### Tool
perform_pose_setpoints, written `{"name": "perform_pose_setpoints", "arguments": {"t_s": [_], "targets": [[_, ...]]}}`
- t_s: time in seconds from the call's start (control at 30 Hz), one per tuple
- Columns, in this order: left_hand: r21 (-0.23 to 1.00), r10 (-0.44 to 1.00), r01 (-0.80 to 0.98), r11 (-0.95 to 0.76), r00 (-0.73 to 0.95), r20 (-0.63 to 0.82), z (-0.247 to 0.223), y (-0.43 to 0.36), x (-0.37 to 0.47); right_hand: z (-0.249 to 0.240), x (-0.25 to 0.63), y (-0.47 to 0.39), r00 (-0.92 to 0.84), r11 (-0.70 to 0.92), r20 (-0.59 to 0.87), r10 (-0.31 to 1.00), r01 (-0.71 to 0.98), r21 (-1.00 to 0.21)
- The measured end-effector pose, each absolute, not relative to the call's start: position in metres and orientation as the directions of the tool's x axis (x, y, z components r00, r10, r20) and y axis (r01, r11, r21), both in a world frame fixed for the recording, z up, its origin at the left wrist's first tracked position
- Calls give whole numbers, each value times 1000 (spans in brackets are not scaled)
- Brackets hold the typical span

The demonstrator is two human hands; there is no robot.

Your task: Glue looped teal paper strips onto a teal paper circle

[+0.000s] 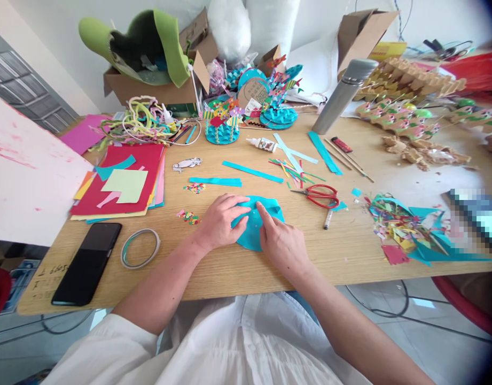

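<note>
A round blue paper piece lies on the wooden table in front of me, with a raised strip along its upper edge. My left hand rests at its left side, fingers spread and touching the paper. From the right, my right hand presses an extended index finger on the upper part of the disc; its other fingers are curled under and partly hidden. Two blue strips lie just beyond. Red-handled scissors rest to the right. Small colored paper bits are left of my left hand.
A black phone and a tape roll are at the left, below stacked colored paper. A glue bottle, a steel flask and finished paper crafts stand farther back. Paper scraps are piled right.
</note>
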State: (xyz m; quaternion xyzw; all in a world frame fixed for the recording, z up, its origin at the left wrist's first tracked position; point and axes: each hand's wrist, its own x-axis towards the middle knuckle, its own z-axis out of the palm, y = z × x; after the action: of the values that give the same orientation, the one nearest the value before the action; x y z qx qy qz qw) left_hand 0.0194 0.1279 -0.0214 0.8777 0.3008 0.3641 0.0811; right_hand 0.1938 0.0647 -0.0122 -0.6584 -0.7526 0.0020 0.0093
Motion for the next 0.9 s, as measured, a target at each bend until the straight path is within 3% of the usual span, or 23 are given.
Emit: {"name": "perform_pose_setpoints", "arguments": {"t_s": [0.9], "targets": [[362, 600, 498, -788, 489, 633, -21, 134, 17, -10, 190, 70, -107, 106, -93, 990, 994, -8]]}}
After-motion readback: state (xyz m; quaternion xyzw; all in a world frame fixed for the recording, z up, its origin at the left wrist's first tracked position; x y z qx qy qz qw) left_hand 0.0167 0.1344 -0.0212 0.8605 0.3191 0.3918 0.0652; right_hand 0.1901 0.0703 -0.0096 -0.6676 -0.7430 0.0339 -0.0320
